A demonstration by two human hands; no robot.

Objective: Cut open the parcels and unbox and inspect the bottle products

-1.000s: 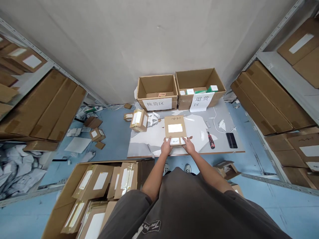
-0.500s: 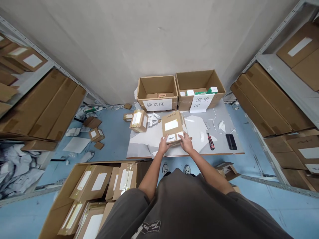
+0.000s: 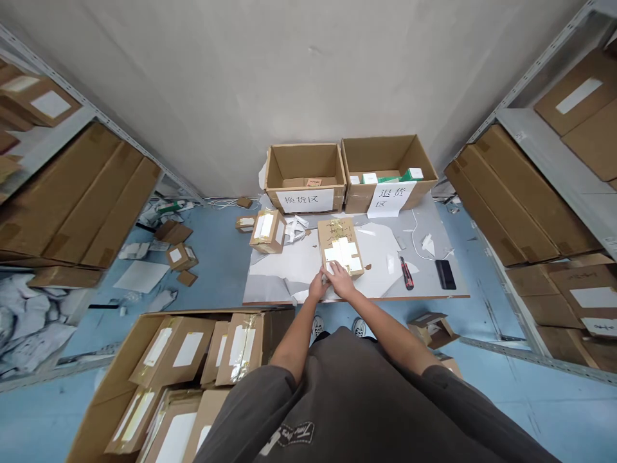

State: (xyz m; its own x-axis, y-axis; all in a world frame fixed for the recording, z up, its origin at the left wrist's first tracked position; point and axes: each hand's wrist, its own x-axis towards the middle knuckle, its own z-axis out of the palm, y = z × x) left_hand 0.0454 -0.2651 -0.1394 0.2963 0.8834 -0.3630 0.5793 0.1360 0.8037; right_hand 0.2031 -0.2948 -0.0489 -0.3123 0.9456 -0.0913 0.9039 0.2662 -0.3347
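A taped cardboard box (image 3: 330, 233) with white labels and black handwriting on top lies on the table in front of me. At its near left corner my two hands are close together. My right hand (image 3: 340, 280) has its fingers bent over the near edge, by the label. Just beside it, my left hand (image 3: 317, 287) is closed, its fingertips partly hidden, and I cannot make out what is in them. A red and black utility knife (image 3: 407, 274) lies to the right of the box.
Two open cartons with paper signs, the left carton (image 3: 305, 154) and the right carton (image 3: 380, 151), stand at the back. A smaller box (image 3: 274, 239) and crumpled paper (image 3: 295, 228) lie left; a phone (image 3: 445, 274) lies right. A big carton (image 3: 108, 386) of parcels stands at lower left.
The box has been turned, and a different face with tape and handwriting is now up. My right hand has moved left, from the box's right side to beside my left hand.
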